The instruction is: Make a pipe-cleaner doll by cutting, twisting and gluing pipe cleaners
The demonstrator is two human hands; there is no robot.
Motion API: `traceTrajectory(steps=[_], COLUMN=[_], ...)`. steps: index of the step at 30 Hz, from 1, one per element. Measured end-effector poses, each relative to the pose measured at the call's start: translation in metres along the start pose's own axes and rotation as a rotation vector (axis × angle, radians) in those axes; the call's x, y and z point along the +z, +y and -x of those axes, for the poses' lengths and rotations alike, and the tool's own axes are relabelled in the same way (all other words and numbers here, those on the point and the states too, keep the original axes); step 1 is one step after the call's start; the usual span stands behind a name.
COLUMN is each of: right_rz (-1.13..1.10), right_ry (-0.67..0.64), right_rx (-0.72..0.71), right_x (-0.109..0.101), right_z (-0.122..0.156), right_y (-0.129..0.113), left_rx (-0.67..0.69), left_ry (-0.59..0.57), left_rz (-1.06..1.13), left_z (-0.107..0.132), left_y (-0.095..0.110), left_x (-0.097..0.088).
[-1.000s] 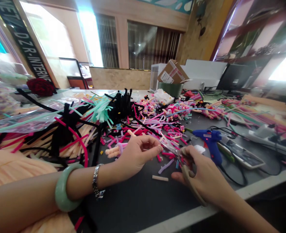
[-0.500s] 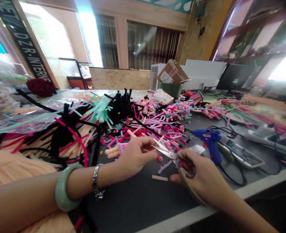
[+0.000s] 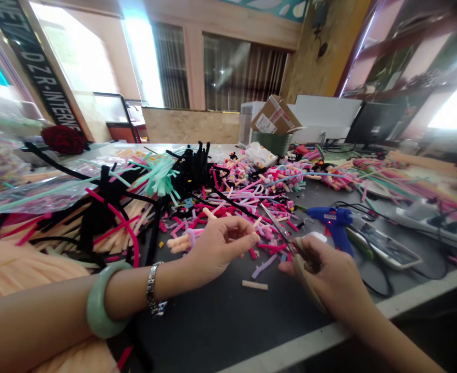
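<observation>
My left hand (image 3: 228, 241) is in a pinch above the dark table, thumb and forefinger pressed together. Whatever small pale bit sits at its fingertips is too small to name. My right hand (image 3: 325, 274) grips a pair of scissors (image 3: 277, 223) by the handles, its blades pointing up and away, apart from the left hand. Beside the left wrist lies a small peach and lilac figure of twisted pipe cleaner (image 3: 181, 241), partly hidden by that hand. A short cream pipe cleaner piece (image 3: 255, 285) and a lilac piece (image 3: 264, 266) lie below the hands.
Pink, lilac and black pipe cleaner cuttings (image 3: 244, 197) are heaped ahead. A blue glue gun (image 3: 333, 223) and a phone (image 3: 385, 243) lie to the right, with cables and a power strip (image 3: 433, 220). Long pipe cleaner bundles (image 3: 115, 223) fill the left. A cardboard box (image 3: 277, 116) stands behind.
The scissors have moved away from my left fingertips to the right, and their blades have swung upward and closed together. My left hand has barely shifted.
</observation>
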State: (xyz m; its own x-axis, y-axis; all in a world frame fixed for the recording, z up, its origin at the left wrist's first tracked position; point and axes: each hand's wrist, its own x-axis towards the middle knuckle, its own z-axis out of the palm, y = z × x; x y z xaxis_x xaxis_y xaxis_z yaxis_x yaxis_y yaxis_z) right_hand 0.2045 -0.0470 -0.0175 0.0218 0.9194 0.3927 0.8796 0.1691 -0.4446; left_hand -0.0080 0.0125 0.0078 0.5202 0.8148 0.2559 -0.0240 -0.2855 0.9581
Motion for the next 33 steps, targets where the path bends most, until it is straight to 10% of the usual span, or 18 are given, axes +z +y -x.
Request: traceTrajectory(steps=[33], right_rz=[-0.073], right_ry=[-0.190], right_rx=[-0.097], right_x=[-0.001], right_z=[0.003], right_y=[-0.014], left_rx=[0.007], left_ry=[0.064], left_rz=[0.044], left_z=[0.001], left_y=[-0.007], left_x=[0.001])
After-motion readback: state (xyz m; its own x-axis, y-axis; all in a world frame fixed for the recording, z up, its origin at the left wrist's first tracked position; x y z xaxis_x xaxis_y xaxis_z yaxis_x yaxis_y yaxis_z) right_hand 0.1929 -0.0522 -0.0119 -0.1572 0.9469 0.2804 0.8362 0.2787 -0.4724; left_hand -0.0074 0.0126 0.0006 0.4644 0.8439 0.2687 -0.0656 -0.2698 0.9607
